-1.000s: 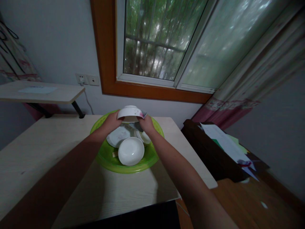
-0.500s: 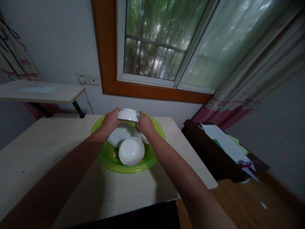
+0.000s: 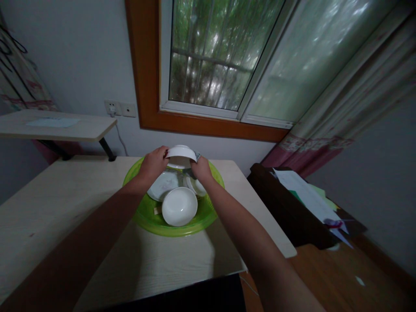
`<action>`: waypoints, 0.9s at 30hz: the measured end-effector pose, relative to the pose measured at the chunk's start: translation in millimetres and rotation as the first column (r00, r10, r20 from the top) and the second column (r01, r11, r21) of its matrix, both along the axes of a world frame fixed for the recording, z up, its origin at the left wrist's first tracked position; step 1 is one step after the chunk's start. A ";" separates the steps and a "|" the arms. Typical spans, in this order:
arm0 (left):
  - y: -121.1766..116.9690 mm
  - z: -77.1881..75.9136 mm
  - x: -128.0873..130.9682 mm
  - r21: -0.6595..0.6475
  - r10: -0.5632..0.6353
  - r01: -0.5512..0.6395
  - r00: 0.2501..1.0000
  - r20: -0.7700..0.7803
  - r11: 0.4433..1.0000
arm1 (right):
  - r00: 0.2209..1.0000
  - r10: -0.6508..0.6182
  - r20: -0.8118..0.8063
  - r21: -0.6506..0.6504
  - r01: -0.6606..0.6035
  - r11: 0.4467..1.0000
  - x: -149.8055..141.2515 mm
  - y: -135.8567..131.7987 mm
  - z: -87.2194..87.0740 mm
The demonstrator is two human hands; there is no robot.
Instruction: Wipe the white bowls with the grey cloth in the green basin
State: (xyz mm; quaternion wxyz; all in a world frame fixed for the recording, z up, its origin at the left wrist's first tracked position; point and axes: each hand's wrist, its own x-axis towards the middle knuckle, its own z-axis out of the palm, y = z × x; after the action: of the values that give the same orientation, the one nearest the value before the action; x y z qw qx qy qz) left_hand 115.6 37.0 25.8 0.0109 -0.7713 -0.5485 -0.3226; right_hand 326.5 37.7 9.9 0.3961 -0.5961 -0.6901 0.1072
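A white bowl (image 3: 180, 151) is held tilted on its side over the far part of a green plastic basin (image 3: 191, 231). My left hand (image 3: 154, 163) is closed on the bowl's left edge. On the opposite edge, my right hand (image 3: 203, 169) grips it, and a small greyish patch, too small to name, shows by the fingers. Below, a second white bowl (image 3: 179, 206) rests in the near part of the basin. Behind it lies a white plate (image 3: 164, 185), with more white dishware (image 3: 196, 186) to the right, partly hidden by my right hand.
The basin stands on a pale wooden table (image 3: 81, 190) against the wall. At the left is a raised shelf (image 3: 87, 125) on black legs. A window (image 3: 211, 65) is ahead. To the right, a dark brown piece of furniture (image 3: 276, 208) bears papers (image 3: 302, 190).
Both hands have shifted slightly to the right with the bowl. The bowl has turned, so more of its inner side shows. The dishes in the basin have stayed put.
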 end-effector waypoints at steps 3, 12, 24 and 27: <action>2.3 -2.4 -0.9 -0.032 -0.008 0.008 1.000 -0.009 0.999 | 0.996 0.028 -0.079 -0.003 -0.028 1.000 1.5 4.1 -3.0; -1.8 -1.3 -2.9 -0.107 0.026 -0.029 0.999 -0.022 0.994 | 0.995 0.095 0.044 0.027 -0.096 0.995 -0.8 -3.7 1.7; -13.1 6.8 3.9 -0.058 0.129 -0.148 0.961 -0.244 0.987 | 0.930 -0.042 0.364 0.025 0.035 0.999 -10.7 -21.0 14.3; -12.9 6.5 5.0 -0.023 0.114 -0.122 0.967 -0.227 0.992 | 0.967 -0.051 0.251 0.020 0.047 0.999 -7.9 -15.5 10.7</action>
State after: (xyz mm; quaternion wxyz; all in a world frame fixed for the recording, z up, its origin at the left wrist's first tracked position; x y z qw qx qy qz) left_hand 120.6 24.1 32.4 0.0778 -0.7689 -0.5946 -0.2218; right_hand 318.7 22.2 20.6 0.3122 -0.6189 -0.7205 0.0159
